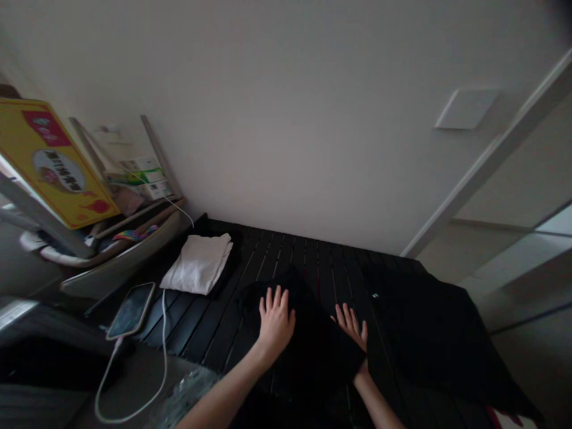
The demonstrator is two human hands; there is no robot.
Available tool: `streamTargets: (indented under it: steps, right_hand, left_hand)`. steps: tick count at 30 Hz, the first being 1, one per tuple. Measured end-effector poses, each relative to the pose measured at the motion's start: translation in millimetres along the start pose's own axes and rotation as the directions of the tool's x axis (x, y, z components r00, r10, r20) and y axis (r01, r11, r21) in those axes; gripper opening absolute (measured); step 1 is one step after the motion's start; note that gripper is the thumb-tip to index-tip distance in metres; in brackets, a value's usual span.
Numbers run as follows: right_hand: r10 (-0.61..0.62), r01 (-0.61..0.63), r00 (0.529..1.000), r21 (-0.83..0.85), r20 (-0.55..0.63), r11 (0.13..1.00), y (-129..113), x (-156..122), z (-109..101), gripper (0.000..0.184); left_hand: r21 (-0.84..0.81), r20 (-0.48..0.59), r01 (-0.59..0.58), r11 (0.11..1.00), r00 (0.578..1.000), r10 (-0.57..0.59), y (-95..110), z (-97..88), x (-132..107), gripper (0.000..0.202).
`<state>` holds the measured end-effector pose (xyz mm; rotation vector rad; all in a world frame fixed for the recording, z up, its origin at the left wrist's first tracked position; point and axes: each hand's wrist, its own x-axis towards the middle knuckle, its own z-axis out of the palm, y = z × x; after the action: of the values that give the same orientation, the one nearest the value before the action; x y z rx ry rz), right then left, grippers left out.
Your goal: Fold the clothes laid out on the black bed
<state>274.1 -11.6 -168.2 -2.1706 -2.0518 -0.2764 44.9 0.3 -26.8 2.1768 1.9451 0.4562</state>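
My left hand [276, 322] lies flat with spread fingers on a dark folded garment [308, 363], pressing on it from above. My right hand [353, 333] rests at the garment's right side, fingers apart, and holds nothing. The black cloth is hard to make out against the black slatted surface [286, 262] beneath it. A larger spread black garment [429, 333] lies to the right of my right hand. Further left, a folded white cloth [196, 263] sits on the slats.
A smartphone [130, 311] on a white charging cable [164, 351] lies at the slats' left edge. Behind it are a yellow printed board [53, 161] and a cluttered shelf with boxes [138, 179]. A white wall rises behind, with a door frame [491, 161] at right.
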Motion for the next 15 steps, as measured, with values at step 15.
streamTargets:
  steps: [15]
  right_hand:
    - [-0.003, 0.004, 1.000, -0.031, 0.029, 1.000, -1, 0, -6, 0.056]
  left_hand:
    - [-0.063, -0.202, 0.159, 0.985, 0.965, -0.169, -53, -11.9, 7, 0.024]
